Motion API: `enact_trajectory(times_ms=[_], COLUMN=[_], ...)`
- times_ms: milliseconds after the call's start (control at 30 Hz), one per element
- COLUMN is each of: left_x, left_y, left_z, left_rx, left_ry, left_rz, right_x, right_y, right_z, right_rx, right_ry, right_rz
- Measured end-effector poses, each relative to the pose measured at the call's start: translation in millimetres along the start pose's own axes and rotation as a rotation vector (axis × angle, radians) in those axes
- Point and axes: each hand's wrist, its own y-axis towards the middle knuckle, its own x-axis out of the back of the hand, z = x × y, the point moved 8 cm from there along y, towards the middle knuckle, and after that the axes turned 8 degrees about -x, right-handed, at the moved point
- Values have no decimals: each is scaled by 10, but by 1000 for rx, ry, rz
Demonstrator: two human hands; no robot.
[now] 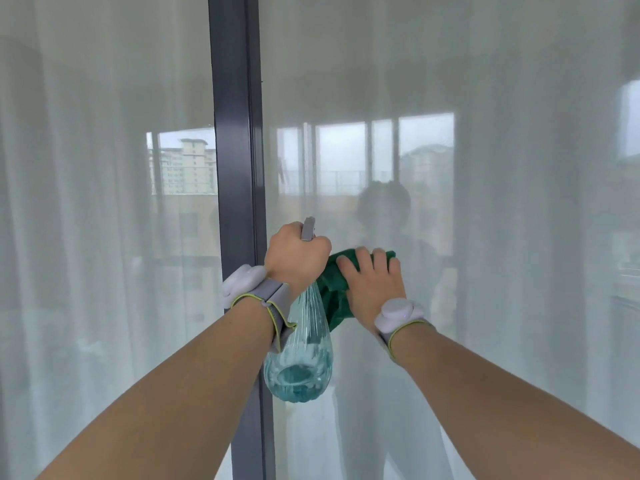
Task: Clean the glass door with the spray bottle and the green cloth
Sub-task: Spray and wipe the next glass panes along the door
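- While the left hand (297, 258) wraps its fingers around the spray bottle (298, 358), the neck is hidden; the clear ribbed body hangs below.
- The right hand (372, 282) presses flat, spread fingers on the crumpled green cloth (334, 292) against the glass door (485, 202).

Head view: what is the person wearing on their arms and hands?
Both forearms are bare, no sleeves or gloves. The left wrist carries a grey wristband with yellow-green edging and a rounded white sensor module. The right wrist has a matching grey band with a white module on top.
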Motion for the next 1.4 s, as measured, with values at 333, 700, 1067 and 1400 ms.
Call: enact_trajectory(times_ms=[333, 700, 1067, 1400], left_x=[-5, -43, -27, 135], left_y=[-126, -197, -229, -107], left_z=[125, 74, 58, 13], left_rx=[8, 12, 24, 6], left_ry=[27, 34, 24, 1], left_rz=[4, 26, 45, 4], right_x=[110, 159, 200, 466], right_y=[96, 114, 130, 337], right_z=[-530, -536, -560, -54], right_rx=[-239, -294, -365, -76], right_ry=[-35, -8, 56, 124], right_rz=[-68, 104, 135, -201])
